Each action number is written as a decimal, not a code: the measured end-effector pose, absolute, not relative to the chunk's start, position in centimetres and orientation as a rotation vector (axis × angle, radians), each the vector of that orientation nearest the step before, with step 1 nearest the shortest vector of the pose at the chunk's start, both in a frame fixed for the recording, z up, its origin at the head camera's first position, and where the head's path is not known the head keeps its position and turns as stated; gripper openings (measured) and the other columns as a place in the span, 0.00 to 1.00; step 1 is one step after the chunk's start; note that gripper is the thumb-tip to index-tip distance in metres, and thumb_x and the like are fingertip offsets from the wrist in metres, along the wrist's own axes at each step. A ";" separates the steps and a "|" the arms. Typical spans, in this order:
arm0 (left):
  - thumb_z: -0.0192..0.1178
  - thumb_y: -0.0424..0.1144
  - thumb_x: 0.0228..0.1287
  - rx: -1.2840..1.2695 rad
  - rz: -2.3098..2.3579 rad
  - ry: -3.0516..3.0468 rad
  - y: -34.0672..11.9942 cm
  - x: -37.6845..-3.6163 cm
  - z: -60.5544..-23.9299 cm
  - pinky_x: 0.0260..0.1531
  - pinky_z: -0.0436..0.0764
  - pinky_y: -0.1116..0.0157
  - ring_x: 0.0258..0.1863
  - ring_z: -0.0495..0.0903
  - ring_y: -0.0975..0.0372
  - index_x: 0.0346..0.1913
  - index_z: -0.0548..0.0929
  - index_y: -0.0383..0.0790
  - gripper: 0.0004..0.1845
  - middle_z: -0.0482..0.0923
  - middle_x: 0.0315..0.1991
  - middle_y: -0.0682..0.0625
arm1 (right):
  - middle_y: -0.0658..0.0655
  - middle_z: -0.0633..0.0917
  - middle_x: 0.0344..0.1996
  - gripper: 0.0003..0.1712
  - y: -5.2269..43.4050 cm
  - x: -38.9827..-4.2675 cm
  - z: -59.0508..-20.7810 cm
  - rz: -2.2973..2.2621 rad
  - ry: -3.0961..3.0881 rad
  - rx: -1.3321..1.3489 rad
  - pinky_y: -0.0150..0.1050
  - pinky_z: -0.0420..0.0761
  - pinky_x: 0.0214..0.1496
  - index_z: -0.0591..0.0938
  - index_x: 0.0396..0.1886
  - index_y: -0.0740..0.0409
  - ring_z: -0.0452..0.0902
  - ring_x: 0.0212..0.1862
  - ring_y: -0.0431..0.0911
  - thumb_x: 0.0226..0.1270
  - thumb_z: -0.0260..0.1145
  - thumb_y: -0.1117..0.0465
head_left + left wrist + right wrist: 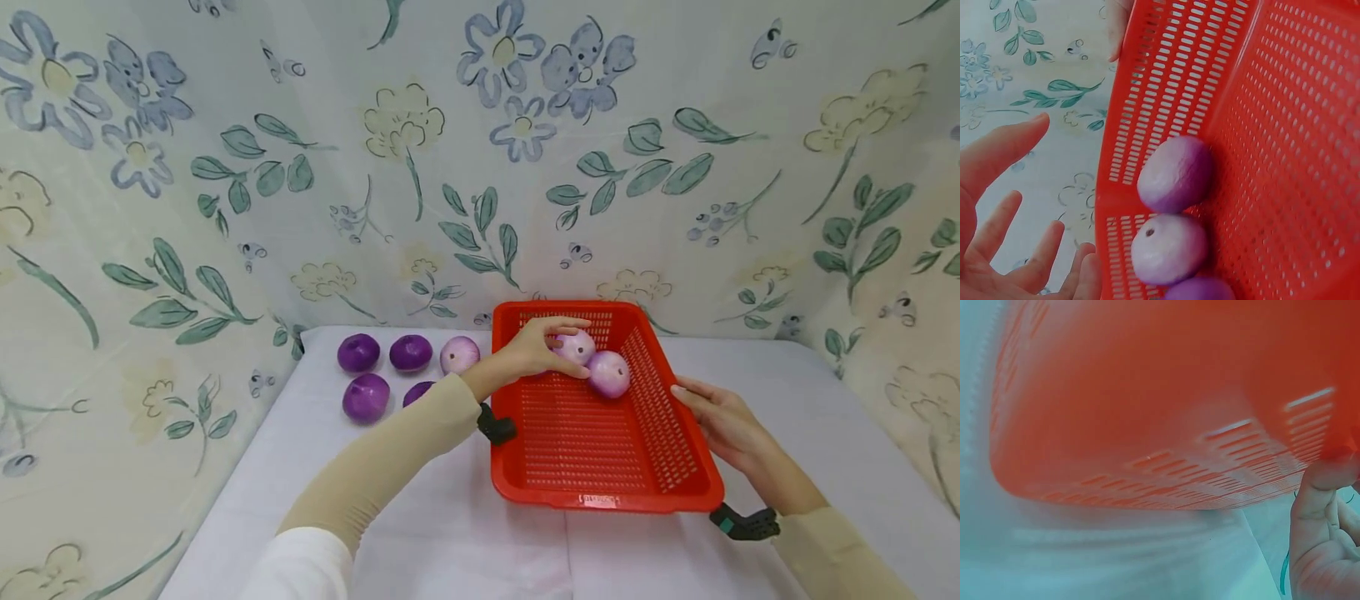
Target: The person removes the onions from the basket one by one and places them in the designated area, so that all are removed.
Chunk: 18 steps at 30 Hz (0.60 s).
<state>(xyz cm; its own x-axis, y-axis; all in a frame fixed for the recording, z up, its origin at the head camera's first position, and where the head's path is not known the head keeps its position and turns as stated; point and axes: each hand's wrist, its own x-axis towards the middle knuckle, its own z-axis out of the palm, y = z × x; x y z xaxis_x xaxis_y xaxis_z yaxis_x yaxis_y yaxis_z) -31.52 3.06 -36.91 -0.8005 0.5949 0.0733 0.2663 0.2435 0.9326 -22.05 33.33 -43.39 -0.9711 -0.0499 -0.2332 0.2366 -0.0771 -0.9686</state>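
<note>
A red plastic basket (585, 454) with slotted walls is held tilted over the table by my right hand (731, 425), which grips its right rim with the thumb on the edge. My left hand (531, 348) reaches over the far left part of the basket, fingers spread and thumb apart, holding nothing in the left wrist view. Close to its fingertips in the head view lie a pale purple onion (576, 345) and a second pale onion (609, 374), at the far end of the basket. Below them in the left wrist view, a darker purple onion (1200, 289) is partly cut off.
On the white-covered table left of the basket sit several onions: dark purple ones such as this onion (358, 353) and a paler onion (460, 356). My left forearm partly covers one dark onion (417, 392). A floral curtain (420, 167) hangs behind the table.
</note>
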 end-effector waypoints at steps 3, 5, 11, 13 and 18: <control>0.77 0.29 0.49 0.804 1.551 2.254 4.5 -31.4 -37.3 0.57 0.76 0.61 0.62 0.72 0.44 0.65 0.80 0.46 0.36 0.77 0.62 0.48 | 0.42 0.85 0.42 0.44 33.2 -22.1 -43.4 -2.171 1.978 0.210 0.38 0.85 0.45 0.50 0.78 0.67 0.83 0.43 0.40 0.75 0.61 0.54; 0.77 0.28 0.49 0.799 1.527 2.284 5.4 -31.4 -37.8 0.55 0.77 0.64 0.62 0.72 0.46 0.65 0.80 0.46 0.36 0.77 0.62 0.50 | 0.42 0.86 0.42 0.44 33.2 -22.1 -43.4 -2.182 1.973 0.213 0.38 0.85 0.45 0.51 0.78 0.66 0.83 0.43 0.40 0.75 0.62 0.54; 0.77 0.30 0.50 0.712 1.448 2.372 7.4 -31.7 -39.2 0.56 0.78 0.59 0.63 0.72 0.49 0.65 0.80 0.51 0.36 0.73 0.66 0.48 | 0.42 0.86 0.42 0.39 33.2 -21.9 -43.5 -2.199 1.979 0.201 0.38 0.85 0.45 0.57 0.77 0.64 0.83 0.43 0.41 0.75 0.62 0.54; 0.77 0.31 0.50 0.696 1.422 2.412 7.9 -31.9 -39.7 0.56 0.79 0.58 0.64 0.72 0.50 0.65 0.79 0.52 0.36 0.72 0.67 0.47 | 0.43 0.86 0.42 0.34 33.3 -21.9 -43.5 -2.213 1.969 0.193 0.38 0.85 0.45 0.64 0.74 0.60 0.83 0.43 0.41 0.75 0.62 0.55; 0.77 0.31 0.50 0.710 1.393 2.481 9.2 -32.6 -41.0 0.58 0.78 0.61 0.66 0.71 0.52 0.65 0.80 0.50 0.36 0.72 0.67 0.48 | 0.45 0.87 0.42 0.17 33.3 -21.8 -43.6 -2.248 1.927 0.184 0.39 0.85 0.45 0.76 0.61 0.47 0.84 0.43 0.42 0.75 0.61 0.56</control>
